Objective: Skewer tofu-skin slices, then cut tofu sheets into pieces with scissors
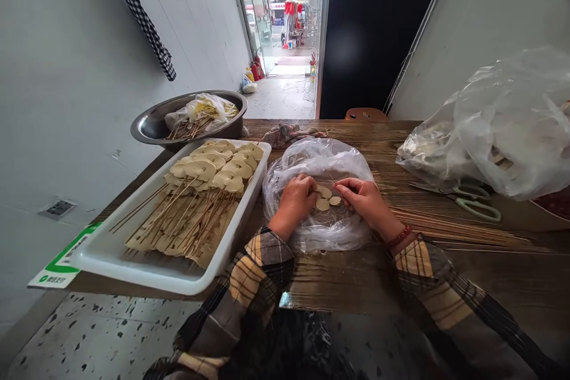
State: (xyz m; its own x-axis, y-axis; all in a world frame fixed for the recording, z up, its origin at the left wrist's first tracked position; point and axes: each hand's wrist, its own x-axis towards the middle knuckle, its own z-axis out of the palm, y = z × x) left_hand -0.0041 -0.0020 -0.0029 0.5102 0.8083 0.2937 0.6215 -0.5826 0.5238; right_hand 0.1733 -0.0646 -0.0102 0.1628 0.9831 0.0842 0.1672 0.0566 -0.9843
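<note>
My right hand (360, 196) pinches a thin bamboo skewer (330, 176), its visible end slanting up and to the left. Facing it, my left hand (297, 199) is closed, its fingertips turned inward beside the slices; what they grip is hidden. Between both hands, several pale, thin round slices (323, 204) lie in an opened clear plastic bag (338, 160). To the left, a white plastic tray (202, 282) holds many skewered pale slices (200, 169), stacked with their sticks pointing toward me.
Loose bamboo skewers (463, 228) lie right of my right hand, near green-handled scissors (478, 205). A large filled plastic bag (503, 124) stands at the right. Behind the tray is a metal basin (146, 124) with bagged skewers. A crumpled cloth (289, 135) lies behind the bag.
</note>
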